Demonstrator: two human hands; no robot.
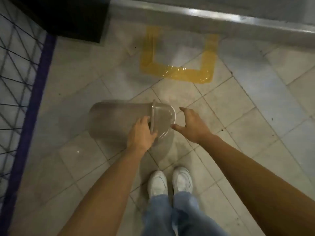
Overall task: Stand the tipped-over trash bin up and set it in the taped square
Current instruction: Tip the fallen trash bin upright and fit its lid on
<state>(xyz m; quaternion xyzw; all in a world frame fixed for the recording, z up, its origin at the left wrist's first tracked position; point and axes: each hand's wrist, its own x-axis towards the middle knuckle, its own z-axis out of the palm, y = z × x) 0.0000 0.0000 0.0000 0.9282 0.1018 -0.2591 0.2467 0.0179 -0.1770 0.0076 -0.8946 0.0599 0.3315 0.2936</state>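
Note:
A grey, translucent trash bin [117, 119] lies on its side on the tiled floor, its domed lid end pointing right. My left hand [142, 133] grips the bin at the rim where lid meets body. My right hand [190, 124] hovers just right of the lid, fingers spread, not touching it. The taped square [177, 72] of yellow tape sits on the floor beyond the bin, against the far wall; its far side is not visible.
A blue-framed wire rack [32, 99] runs along the left. A dark cabinet [71, 16] stands at the back left. A metal ledge [213, 16] lines the far wall. My white shoes [170, 183] are just behind the bin.

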